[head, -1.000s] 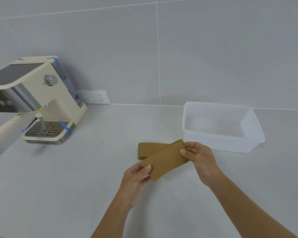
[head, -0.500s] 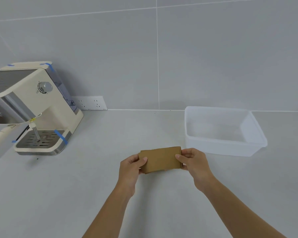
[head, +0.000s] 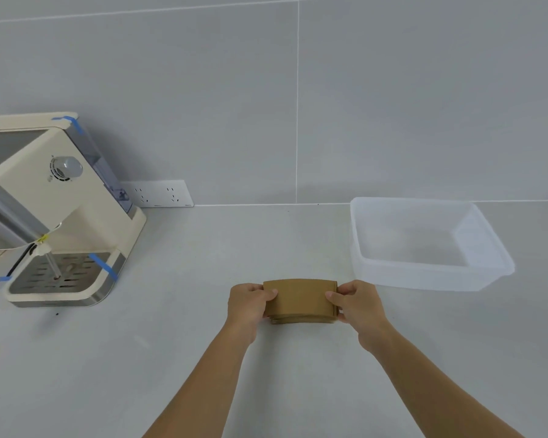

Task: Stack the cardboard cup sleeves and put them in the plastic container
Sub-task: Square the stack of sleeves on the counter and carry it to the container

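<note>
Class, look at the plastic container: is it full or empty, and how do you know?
Empty. The container is see-through and its bare floor shows, with nothing inside; the sleeves are outside it, held between the left hand and right hand.

Flattened brown cardboard sleeves (head: 300, 301) are stacked flat on the counter. The translucent plastic container (head: 431, 279) is set nearby, to their right.

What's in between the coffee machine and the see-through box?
Mostly bare counter. Toward the front, the two hands, left and right, hold the cardboard sleeves. The head view shows this.
</note>
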The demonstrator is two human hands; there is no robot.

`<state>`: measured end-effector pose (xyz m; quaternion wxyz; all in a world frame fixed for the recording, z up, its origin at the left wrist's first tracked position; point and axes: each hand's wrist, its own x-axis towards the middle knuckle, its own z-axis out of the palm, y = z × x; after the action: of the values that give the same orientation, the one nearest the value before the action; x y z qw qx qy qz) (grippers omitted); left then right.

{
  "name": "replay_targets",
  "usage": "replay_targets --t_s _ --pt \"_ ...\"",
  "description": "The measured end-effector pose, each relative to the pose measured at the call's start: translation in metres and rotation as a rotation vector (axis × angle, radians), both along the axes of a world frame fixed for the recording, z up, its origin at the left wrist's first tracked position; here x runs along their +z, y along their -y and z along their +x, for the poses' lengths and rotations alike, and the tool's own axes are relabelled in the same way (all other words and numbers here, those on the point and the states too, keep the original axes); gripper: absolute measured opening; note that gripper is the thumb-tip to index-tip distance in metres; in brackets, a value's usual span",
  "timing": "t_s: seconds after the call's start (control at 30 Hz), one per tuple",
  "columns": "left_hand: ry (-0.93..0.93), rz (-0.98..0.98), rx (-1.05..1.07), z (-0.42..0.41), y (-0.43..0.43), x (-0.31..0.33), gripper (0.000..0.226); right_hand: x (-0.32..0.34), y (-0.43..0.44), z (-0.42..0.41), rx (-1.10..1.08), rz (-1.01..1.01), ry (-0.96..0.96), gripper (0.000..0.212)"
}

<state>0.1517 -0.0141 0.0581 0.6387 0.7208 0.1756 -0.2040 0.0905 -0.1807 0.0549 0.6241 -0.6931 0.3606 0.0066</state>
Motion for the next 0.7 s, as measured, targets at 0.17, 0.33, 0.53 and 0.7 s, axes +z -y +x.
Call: replay_targets --t_s 0.17,0.33,0.53,0.7 --pt "-0.011 0.048 -0.008 0.007 0.004 -0.011 0.005 -0.006 0.000 0.003 0.010 -0.048 -0.042 0.008" --pt "-0.031 0.093 -0.035 0.014 0.003 -0.017 0.012 -0.004 0.000 0.005 0.060 -0.070 -0.074 0.035" --pt "-0.116 0.086 -0.109 0.019 0.002 -0.012 0.050 -0.001 0.006 0.012 0.102 0.043 -0.145 0.037" --pt "-0.154 0.131 -0.236 0.022 0.008 -0.009 0.047 -0.007 0.000 0.021 0.071 0.121 -0.157 0.040"
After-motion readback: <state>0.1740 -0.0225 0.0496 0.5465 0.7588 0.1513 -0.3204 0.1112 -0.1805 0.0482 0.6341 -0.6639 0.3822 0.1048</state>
